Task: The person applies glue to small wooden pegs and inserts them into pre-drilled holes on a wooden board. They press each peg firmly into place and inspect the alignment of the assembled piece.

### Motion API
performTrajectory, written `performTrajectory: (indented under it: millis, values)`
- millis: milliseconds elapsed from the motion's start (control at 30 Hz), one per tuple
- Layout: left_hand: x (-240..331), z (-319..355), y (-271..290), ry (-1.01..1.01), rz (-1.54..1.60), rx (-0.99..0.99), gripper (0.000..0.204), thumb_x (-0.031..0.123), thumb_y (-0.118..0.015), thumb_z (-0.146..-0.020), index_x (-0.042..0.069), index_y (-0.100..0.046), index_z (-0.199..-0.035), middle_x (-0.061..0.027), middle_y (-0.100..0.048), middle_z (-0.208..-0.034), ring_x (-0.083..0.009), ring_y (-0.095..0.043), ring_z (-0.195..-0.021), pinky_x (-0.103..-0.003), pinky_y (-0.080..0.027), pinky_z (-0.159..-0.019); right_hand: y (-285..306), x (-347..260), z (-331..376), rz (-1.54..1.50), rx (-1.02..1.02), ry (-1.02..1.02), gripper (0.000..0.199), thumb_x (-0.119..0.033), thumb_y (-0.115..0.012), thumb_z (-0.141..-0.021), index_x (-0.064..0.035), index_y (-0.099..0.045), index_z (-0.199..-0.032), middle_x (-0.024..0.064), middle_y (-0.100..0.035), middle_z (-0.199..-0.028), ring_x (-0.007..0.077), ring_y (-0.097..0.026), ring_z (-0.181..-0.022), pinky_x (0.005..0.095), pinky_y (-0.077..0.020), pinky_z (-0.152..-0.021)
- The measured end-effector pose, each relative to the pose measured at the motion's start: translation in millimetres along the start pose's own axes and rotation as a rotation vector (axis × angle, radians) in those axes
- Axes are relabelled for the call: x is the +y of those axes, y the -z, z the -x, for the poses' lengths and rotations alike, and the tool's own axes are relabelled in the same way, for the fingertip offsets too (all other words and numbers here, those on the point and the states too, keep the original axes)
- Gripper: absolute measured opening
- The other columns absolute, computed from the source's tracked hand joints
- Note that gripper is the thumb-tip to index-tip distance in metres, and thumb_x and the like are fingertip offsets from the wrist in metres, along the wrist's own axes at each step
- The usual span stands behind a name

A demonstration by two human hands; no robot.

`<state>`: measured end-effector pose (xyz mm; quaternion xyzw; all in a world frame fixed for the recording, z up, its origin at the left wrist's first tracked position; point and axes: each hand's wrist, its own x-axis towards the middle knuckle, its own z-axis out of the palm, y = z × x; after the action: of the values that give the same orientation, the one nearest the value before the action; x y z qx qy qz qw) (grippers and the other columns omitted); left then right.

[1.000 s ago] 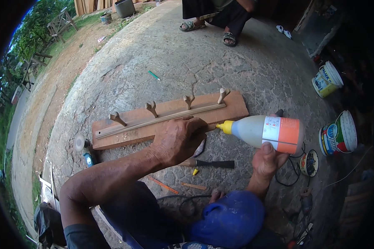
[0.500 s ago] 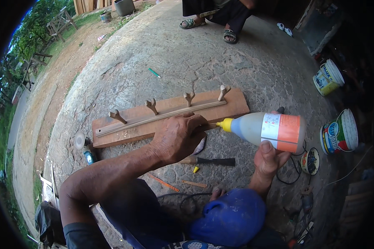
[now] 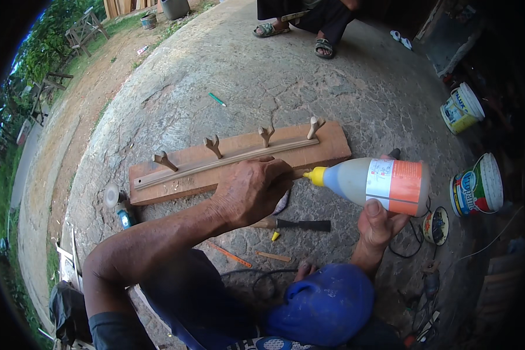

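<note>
Pinching one small wooden piece (image 3: pixel 299 174) in the closed left hand (image 3: pixel 251 192), just beside the near edge of one thick board (image 3: pixel 332 140)! Gripping one squeeze bottle (image 3: pixel 356 181) sideways in the right hand (image 3: pixel 379 224), yellow nozzle (image 3: pixel 315 176) right up at the piece, contact too fine to tell. Done, by the look of it: four forked pegs (image 3: pixel 212 147) standing along one long strip (image 3: pixel 233 161) on the board. Left, seemingly: the held piece, not yet on the strip, plus one bare hole (image 3: pixel 139 181) at the strip's left end. Nearby: one wood-handled tool (image 3: pixel 300 225), one yellow cap (image 3: pixel 275 236), two thin sticks (image 3: pixel 273 256). Beyond: one green pencil (image 3: pixel 217 99); far right, two pails (image 3: pixel 476 185).
</note>
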<state>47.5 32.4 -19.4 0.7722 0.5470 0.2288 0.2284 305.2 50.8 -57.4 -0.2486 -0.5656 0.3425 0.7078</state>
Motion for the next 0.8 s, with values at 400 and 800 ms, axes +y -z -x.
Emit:
performTrajectory:
  millis: [400, 800]
  values:
    - [-0.9, -0.9, 2.5, 0.073, 0.164, -0.068, 0.028, 0.019, -0.074, -0.09, 0.001, -0.067, -0.11, -0.0159, -0.073, -0.089, -0.0252, -0.074, -0.081, -0.038, -0.058, -0.074, -4.0, -3.2, 0.6, 0.045, 0.042, -0.01, 0.113, -0.021, -0.083, -0.074, -0.0039, -0.009, -0.157, 0.0273, -0.049, -0.137, 0.0368, -0.052, -0.127, 0.0538, -0.048, -0.106]
    - [-2.8, -1.1, 3.6, 0.04, 0.177, -0.076, 0.023, 0.021, -0.069, -0.094, 0.0, -0.068, -0.102, -0.0136, -0.071, -0.082, -0.0262, -0.071, -0.076, -0.04, -0.056, -0.07, -2.2, -5.8, -2.0, 0.09, 0.039, 0.003, 0.112, -0.024, -0.082, -0.074, -0.0032, -0.009, -0.156, 0.0278, -0.048, -0.135, 0.0376, -0.053, -0.125, 0.0523, -0.0501, -0.103]
